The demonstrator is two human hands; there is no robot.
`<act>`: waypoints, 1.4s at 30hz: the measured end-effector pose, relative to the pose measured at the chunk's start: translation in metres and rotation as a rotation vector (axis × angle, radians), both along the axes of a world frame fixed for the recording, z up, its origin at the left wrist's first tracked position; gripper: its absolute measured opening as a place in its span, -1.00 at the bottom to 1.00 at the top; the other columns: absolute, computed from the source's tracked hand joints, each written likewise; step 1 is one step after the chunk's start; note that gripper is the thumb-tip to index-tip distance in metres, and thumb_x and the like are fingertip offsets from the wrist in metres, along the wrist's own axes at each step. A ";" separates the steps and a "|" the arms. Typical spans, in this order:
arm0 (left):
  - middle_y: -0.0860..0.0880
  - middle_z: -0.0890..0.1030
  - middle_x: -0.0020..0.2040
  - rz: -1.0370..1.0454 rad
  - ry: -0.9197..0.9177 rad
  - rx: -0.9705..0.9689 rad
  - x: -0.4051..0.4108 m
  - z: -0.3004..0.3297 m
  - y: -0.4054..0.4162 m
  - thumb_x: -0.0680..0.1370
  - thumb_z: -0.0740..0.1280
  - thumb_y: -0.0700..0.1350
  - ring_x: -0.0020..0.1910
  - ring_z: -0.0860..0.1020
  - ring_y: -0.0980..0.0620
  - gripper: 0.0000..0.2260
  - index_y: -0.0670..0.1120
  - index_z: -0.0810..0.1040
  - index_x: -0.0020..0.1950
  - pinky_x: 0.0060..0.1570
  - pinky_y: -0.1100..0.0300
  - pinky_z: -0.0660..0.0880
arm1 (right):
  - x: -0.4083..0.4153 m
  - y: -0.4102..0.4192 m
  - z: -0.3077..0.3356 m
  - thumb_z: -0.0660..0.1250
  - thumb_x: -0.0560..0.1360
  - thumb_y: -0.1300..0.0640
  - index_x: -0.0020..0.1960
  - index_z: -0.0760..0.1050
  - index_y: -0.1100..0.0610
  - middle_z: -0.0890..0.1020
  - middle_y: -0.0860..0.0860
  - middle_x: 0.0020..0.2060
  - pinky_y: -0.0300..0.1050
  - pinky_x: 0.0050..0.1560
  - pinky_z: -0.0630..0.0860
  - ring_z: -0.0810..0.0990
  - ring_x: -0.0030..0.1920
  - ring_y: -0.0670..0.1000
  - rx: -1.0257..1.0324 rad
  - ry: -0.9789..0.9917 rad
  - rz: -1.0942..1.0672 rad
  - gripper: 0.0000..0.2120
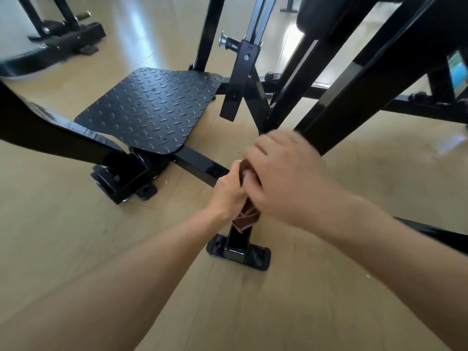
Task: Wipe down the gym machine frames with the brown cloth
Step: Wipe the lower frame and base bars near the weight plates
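Footplate of black diamond-tread steel (pixel 152 110) lies up and left of both hands, on the pale wood floor (pixel 63 224). Left hand (pixel 229 192) clenched round the folded brown cloth (pixel 247 216), pressing it to the black square-tube floor rail (pixel 202 162). Right hand (pixel 281 173), blurred, overlaps the cloth's upper end just beside the left; grip cannot be told. Bolted black foot bracket (pixel 239 252) sits directly below the hands.

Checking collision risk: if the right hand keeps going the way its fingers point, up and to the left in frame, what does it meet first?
Likely the black floor bar just past the right hand, then the tread plate. The hand is blurred and looks higher than the bar, so it may pass over it.
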State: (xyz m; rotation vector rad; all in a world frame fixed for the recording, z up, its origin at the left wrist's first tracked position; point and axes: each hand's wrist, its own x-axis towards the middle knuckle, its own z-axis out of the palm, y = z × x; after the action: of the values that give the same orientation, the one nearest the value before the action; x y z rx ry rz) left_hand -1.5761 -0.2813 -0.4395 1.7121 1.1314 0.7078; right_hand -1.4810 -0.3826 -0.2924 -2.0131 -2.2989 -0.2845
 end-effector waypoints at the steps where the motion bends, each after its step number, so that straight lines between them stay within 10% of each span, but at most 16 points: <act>1: 0.09 0.60 -0.04 -0.013 0.032 0.020 -0.002 0.001 -0.001 0.63 0.32 0.07 -0.03 0.61 0.06 -0.66 -0.01 0.44 0.36 -0.04 0.11 0.55 | 0.002 0.015 0.003 0.01 0.66 -0.04 0.11 0.56 0.08 0.59 0.05 0.04 0.11 0.41 0.30 0.52 0.14 0.12 -0.055 -0.141 -0.067 -0.62; 5: 0.23 0.55 -0.09 -0.059 0.081 0.097 -0.011 -0.003 -0.006 0.65 0.31 0.09 -0.10 0.55 0.28 -0.66 0.07 0.39 0.40 -0.14 0.42 0.42 | -0.002 0.036 -0.017 0.15 0.70 -0.12 -0.20 0.46 0.10 0.57 0.05 -0.20 0.09 0.12 0.30 0.52 -0.09 0.11 -0.153 -0.609 -0.156 -0.60; 8: 0.11 0.61 -0.06 -0.092 0.116 0.239 -0.022 -0.007 -0.010 0.65 0.34 -0.01 -0.14 0.59 0.17 -0.68 0.00 0.42 0.38 -0.15 0.40 0.45 | -0.002 0.043 -0.019 0.19 0.69 -0.12 -0.30 0.12 0.14 0.49 0.06 -0.32 0.08 -0.04 0.22 0.48 -0.20 0.11 -0.123 -0.583 -0.119 -0.48; 13: 0.05 0.63 -0.05 -0.146 0.353 0.462 -0.046 -0.003 -0.001 0.62 0.35 0.03 -0.19 0.56 0.09 -0.66 0.02 0.40 0.36 -0.11 0.12 0.58 | 0.011 0.040 -0.018 0.07 0.72 -0.04 -0.32 0.11 0.13 0.49 0.06 -0.28 0.05 -0.07 0.28 0.47 -0.23 0.10 -0.117 -0.668 -0.018 -0.52; 19: 0.01 0.57 0.00 0.368 0.245 0.178 -0.055 0.038 0.044 0.62 0.33 0.04 -0.01 0.61 -0.08 -0.66 -0.01 0.40 0.36 0.05 0.00 0.56 | 0.014 0.042 -0.020 -0.03 0.71 0.09 -0.31 0.17 0.13 0.50 0.05 -0.34 0.02 -0.13 0.33 0.47 -0.29 0.09 -0.140 -0.666 0.003 -0.59; 22: -0.02 0.60 0.09 0.196 0.157 0.232 -0.036 0.052 0.054 0.63 0.35 -0.03 0.01 0.58 0.00 -0.62 0.01 0.39 0.43 0.07 0.06 0.53 | 0.009 0.050 -0.017 -0.01 0.72 0.10 -0.32 0.15 0.12 0.43 0.03 -0.41 0.00 -0.16 0.39 0.41 -0.37 0.08 -0.165 -0.626 -0.019 -0.58; 28: 0.11 0.48 -0.10 -0.106 0.323 0.274 0.003 0.001 0.026 0.67 0.23 0.07 -0.03 0.59 -0.03 -0.54 -0.05 0.31 0.54 -0.10 0.11 0.44 | -0.003 0.062 -0.022 0.23 0.67 0.08 0.21 0.43 0.13 0.46 0.06 -0.34 -0.03 -0.37 0.25 0.37 -0.43 0.09 -0.231 -0.644 -0.116 -0.83; 30: 0.12 0.46 -0.13 -0.133 0.352 0.341 0.000 -0.003 0.026 0.68 0.21 0.08 -0.10 0.54 0.01 -0.48 -0.03 0.20 0.61 -0.14 0.12 0.42 | -0.002 0.058 -0.021 0.26 0.66 0.06 0.29 0.45 0.12 0.50 0.05 -0.31 -0.02 -0.36 0.25 0.40 -0.40 0.08 -0.228 -0.681 -0.085 -0.76; 34: 0.23 0.37 -0.24 -0.232 0.345 0.454 -0.017 -0.003 0.030 0.69 0.22 0.02 -0.22 0.41 0.07 -0.67 -0.04 0.40 0.43 -0.06 0.00 0.53 | -0.001 0.052 -0.022 0.17 0.69 0.03 -0.16 0.34 0.12 0.55 0.02 -0.25 0.02 -0.15 0.36 0.53 -0.25 0.07 -0.190 -0.654 -0.096 -0.71; 42: -0.17 0.62 0.16 -0.095 0.630 0.330 -0.021 0.015 0.075 0.66 0.23 0.07 0.09 0.60 -0.22 -0.65 -0.06 0.38 0.39 0.07 -0.05 0.53 | -0.003 0.072 -0.047 0.21 0.65 0.10 0.13 0.54 0.07 0.61 0.10 -0.13 0.06 -0.03 0.47 0.58 -0.13 0.18 -0.301 -0.671 -0.087 -0.84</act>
State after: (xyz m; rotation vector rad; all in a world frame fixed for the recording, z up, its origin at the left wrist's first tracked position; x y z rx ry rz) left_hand -1.5969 -0.2059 -0.4250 2.3508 1.3909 0.3023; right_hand -1.4841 -0.3106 -0.3394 -2.4560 -2.7643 -0.7663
